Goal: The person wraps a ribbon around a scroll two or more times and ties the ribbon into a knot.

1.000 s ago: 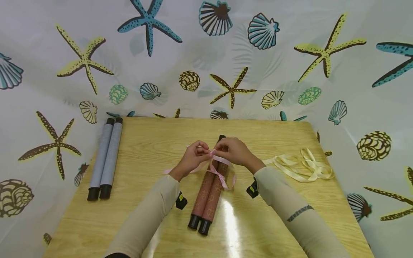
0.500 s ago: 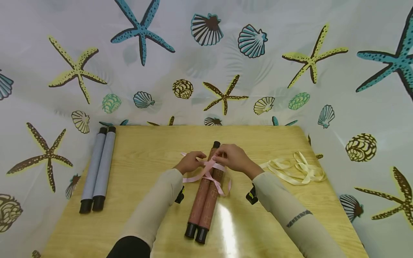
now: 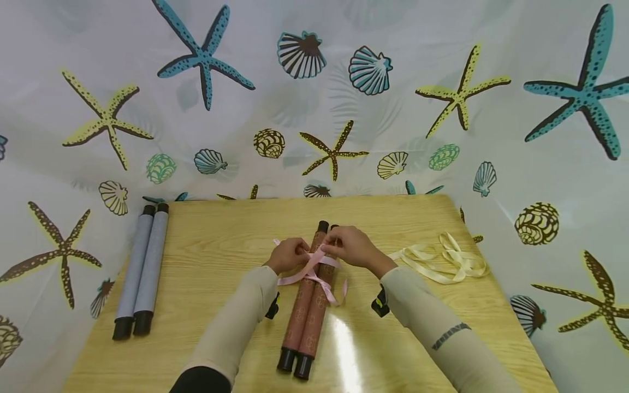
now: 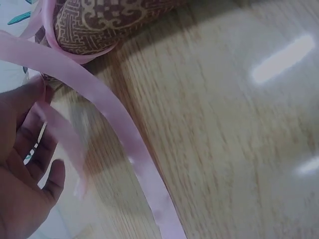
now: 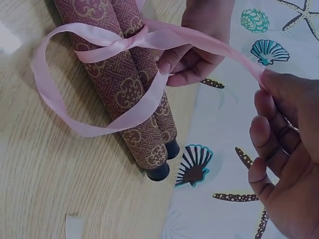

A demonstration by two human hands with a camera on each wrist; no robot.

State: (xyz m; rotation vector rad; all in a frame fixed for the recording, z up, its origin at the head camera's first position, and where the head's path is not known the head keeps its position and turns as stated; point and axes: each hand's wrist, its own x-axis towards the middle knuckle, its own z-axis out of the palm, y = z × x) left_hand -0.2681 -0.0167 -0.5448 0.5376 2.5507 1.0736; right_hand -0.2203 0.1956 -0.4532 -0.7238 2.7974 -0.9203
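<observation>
Two reddish-brown patterned scrolls (image 3: 308,319) with black ends lie side by side on the table. A pink ribbon (image 3: 321,284) goes around them, crossed on top, with a loose loop (image 5: 52,102) in the right wrist view. My left hand (image 3: 287,255) is at the scrolls' left side, pinching a part of the ribbon between thumb and finger. My right hand (image 3: 355,246), over their far end, pinches another length; in the right wrist view that stretch runs taut from the crossing. One ribbon tail (image 4: 132,137) hangs past the left hand in the left wrist view.
Two grey-blue scrolls (image 3: 142,270) with black ends lie along the table's left edge. A loose cream ribbon (image 3: 449,265) is heaped at the right. A curtain (image 3: 245,109) printed with shells and starfish surrounds the wooden table (image 3: 211,240) at the back and sides.
My hands were close together at the ribbon; the left let go, moved left, and now pinches ribbon lower beside the scrolls. The right keeps its pinch. The head view has shifted slightly.
</observation>
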